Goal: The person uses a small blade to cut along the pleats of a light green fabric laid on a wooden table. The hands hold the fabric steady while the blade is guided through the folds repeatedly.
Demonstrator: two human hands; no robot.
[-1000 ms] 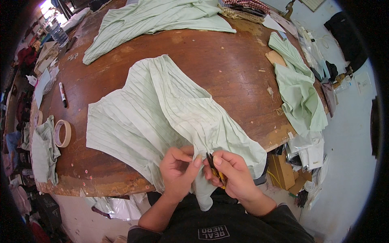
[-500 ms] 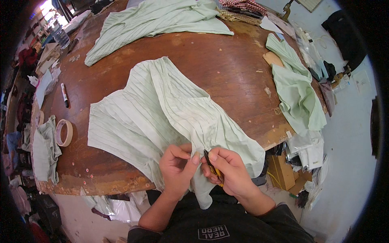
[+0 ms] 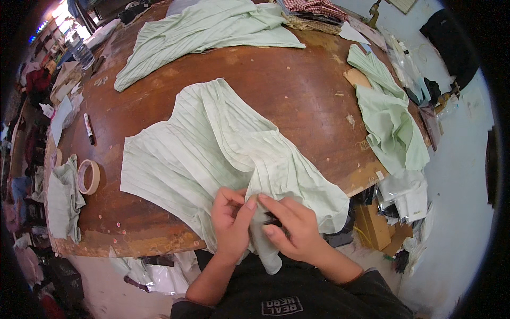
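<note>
A pale green pleated garment piece (image 3: 180, 154) lies spread on the near part of the worn wooden table, its front hanging down between my hands. My left hand (image 3: 231, 223) pinches the fabric near its thumb tip. My right hand (image 3: 295, 228) is curled round a small dark cutting tool (image 3: 272, 218), mostly hidden by the fingers, while its index fingertip reaches onto the cloth beside my left thumb.
More pale green pieces lie at the far side (image 3: 202, 32) and right (image 3: 388, 127). At left are a folded cloth (image 3: 64, 196), tape roll (image 3: 88, 175) and marker (image 3: 88, 128). A checked fabric stack (image 3: 313, 10) sits at the back; cardboard and bags (image 3: 374, 228) are below the right edge.
My right hand has shifted its grip: the yellow-handled tool, visible earlier between thumb and fingers, is now mostly hidden, and the index finger has moved up onto the fabric beside my left thumb.
</note>
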